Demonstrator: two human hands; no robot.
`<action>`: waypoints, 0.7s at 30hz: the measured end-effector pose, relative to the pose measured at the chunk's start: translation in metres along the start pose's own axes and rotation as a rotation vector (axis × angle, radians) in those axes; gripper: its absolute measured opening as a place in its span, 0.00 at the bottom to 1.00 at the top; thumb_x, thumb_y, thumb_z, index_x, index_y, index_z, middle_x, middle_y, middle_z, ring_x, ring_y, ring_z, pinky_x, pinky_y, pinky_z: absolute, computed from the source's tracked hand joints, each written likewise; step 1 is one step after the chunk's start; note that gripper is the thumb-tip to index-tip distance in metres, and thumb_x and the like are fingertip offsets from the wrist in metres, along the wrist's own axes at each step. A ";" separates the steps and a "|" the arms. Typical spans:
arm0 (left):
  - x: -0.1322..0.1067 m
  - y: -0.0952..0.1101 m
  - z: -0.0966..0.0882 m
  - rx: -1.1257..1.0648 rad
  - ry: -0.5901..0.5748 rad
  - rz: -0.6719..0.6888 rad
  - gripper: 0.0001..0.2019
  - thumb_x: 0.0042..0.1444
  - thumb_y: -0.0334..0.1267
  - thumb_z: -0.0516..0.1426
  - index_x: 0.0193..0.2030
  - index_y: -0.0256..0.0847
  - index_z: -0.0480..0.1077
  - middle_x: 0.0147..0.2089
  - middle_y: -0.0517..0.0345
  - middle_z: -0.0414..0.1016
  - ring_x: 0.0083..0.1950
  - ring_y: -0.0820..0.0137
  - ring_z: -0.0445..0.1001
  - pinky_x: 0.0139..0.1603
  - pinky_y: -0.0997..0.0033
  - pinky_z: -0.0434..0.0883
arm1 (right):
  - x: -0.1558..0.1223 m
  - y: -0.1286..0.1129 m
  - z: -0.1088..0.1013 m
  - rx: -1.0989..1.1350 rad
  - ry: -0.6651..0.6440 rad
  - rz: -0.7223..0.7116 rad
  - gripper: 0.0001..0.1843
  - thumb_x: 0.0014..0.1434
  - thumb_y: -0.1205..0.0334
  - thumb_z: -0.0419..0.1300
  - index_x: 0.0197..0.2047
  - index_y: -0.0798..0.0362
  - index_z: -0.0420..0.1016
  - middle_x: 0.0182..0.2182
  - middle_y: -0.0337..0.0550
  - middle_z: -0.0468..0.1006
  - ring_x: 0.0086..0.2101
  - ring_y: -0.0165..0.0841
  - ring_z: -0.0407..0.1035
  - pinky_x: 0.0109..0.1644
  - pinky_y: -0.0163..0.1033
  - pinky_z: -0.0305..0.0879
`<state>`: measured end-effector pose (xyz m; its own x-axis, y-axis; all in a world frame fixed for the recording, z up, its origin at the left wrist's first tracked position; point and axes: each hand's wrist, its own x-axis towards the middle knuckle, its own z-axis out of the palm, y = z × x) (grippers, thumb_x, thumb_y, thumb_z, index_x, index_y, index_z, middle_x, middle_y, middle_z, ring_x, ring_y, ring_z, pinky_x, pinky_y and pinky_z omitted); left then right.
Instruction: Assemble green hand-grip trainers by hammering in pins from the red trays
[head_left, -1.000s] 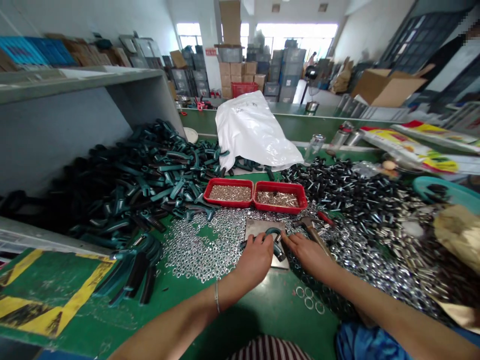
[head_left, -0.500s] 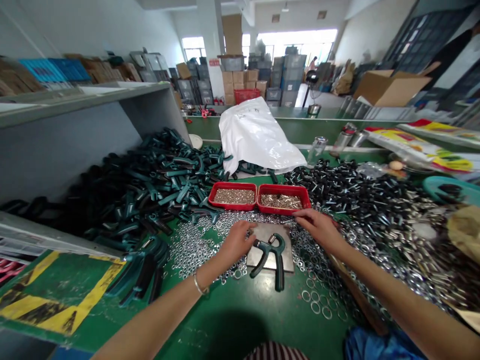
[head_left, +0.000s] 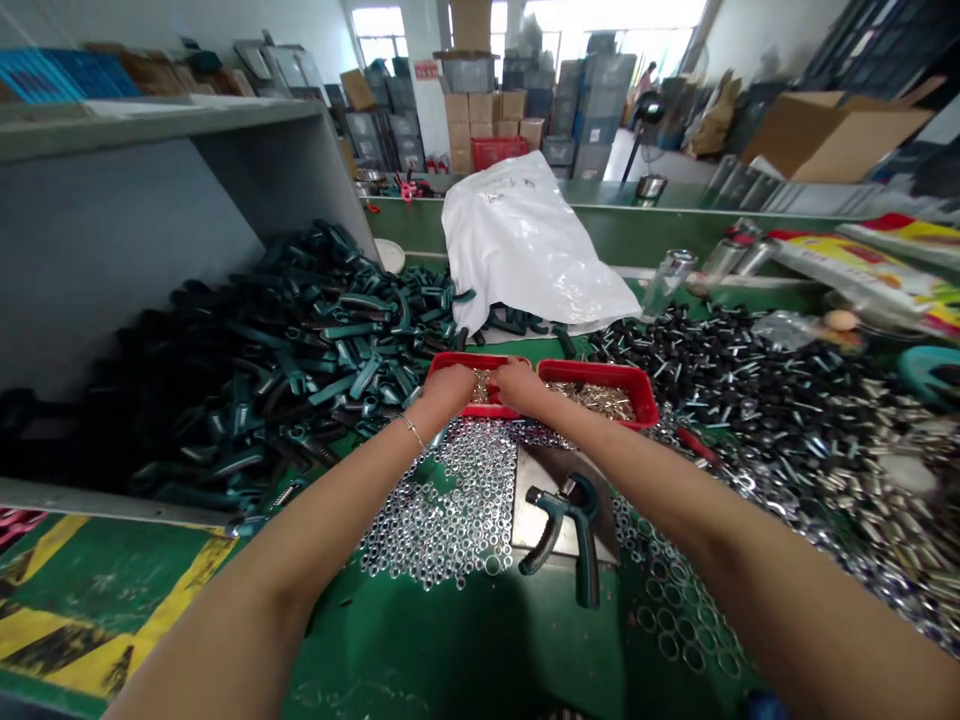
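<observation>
As the left hand [head_left: 442,392] and right hand [head_left: 519,385] dip together into the left red tray [head_left: 450,361], their fingers [head_left: 498,372] curl downward, partly closed among small metal pieces [head_left: 480,386]; the hands hide whether they have hold of any. Nearer, a green-handled hand grip trainer [head_left: 570,530] lies on a steel plate [head_left: 537,470], beside loose steel nuts [head_left: 442,500]. Pieces slipping from the fingers could land among those nuts and be hard to pick out, and the bare forearms could drag them. A dark-green handle pile [head_left: 300,350] hems the left, black-capped parts [head_left: 712,370] the right, and a white plastic bag [head_left: 532,240] lies beyond.
</observation>
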<state>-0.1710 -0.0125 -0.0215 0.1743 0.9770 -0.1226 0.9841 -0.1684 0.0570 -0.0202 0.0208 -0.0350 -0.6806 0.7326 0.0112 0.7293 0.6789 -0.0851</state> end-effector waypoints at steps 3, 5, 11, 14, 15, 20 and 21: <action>-0.005 0.001 0.010 -0.013 0.081 -0.053 0.15 0.63 0.24 0.46 0.47 0.24 0.73 0.48 0.31 0.75 0.50 0.54 0.77 0.51 0.58 0.72 | -0.003 0.006 0.007 0.044 0.008 0.019 0.09 0.61 0.64 0.59 0.39 0.56 0.81 0.42 0.53 0.81 0.48 0.45 0.67 0.52 0.44 0.59; -0.007 0.000 0.012 -0.033 0.128 -0.075 0.15 0.62 0.25 0.47 0.46 0.25 0.73 0.46 0.33 0.76 0.49 0.54 0.77 0.50 0.58 0.72 | -0.004 0.006 0.009 0.076 0.025 0.036 0.09 0.62 0.63 0.59 0.41 0.56 0.80 0.42 0.53 0.81 0.47 0.43 0.68 0.53 0.43 0.59; -0.022 0.003 -0.001 -0.112 0.316 -0.098 0.11 0.64 0.30 0.50 0.45 0.31 0.73 0.46 0.41 0.76 0.50 0.59 0.75 0.53 0.62 0.70 | -0.007 0.001 0.005 0.215 0.138 0.066 0.06 0.60 0.69 0.59 0.39 0.56 0.77 0.41 0.52 0.80 0.43 0.39 0.71 0.50 0.40 0.60; -0.058 0.028 0.002 -0.418 0.412 -0.056 0.09 0.64 0.36 0.52 0.42 0.35 0.73 0.42 0.50 0.78 0.44 0.66 0.75 0.48 0.68 0.71 | -0.019 0.003 -0.004 0.322 0.217 0.054 0.06 0.61 0.69 0.57 0.39 0.54 0.76 0.39 0.45 0.80 0.41 0.35 0.71 0.47 0.36 0.61; -0.073 0.042 0.007 -0.605 0.406 -0.008 0.09 0.64 0.38 0.53 0.41 0.37 0.73 0.39 0.53 0.78 0.40 0.68 0.75 0.45 0.70 0.71 | -0.025 0.004 -0.007 0.356 0.242 0.053 0.07 0.62 0.68 0.56 0.40 0.54 0.76 0.39 0.44 0.80 0.41 0.34 0.70 0.47 0.35 0.61; -0.128 0.116 0.047 -1.073 0.070 0.209 0.04 0.57 0.36 0.59 0.34 0.40 0.75 0.33 0.59 0.78 0.35 0.70 0.75 0.39 0.73 0.69 | -0.047 0.005 -0.012 0.469 0.287 0.107 0.07 0.61 0.70 0.55 0.37 0.55 0.75 0.38 0.45 0.79 0.41 0.34 0.70 0.48 0.36 0.62; -0.131 0.125 0.052 -1.123 0.054 0.173 0.04 0.55 0.36 0.60 0.34 0.39 0.75 0.33 0.59 0.78 0.35 0.70 0.75 0.38 0.73 0.69 | -0.047 0.003 -0.011 0.483 0.278 0.131 0.07 0.59 0.71 0.56 0.34 0.54 0.75 0.36 0.45 0.79 0.40 0.35 0.71 0.47 0.37 0.62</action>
<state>-0.0691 -0.1678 -0.0495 0.2761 0.9610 0.0149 0.3541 -0.1161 0.9280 0.0148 -0.0107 -0.0245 -0.4952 0.8389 0.2257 0.6470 0.5295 -0.5487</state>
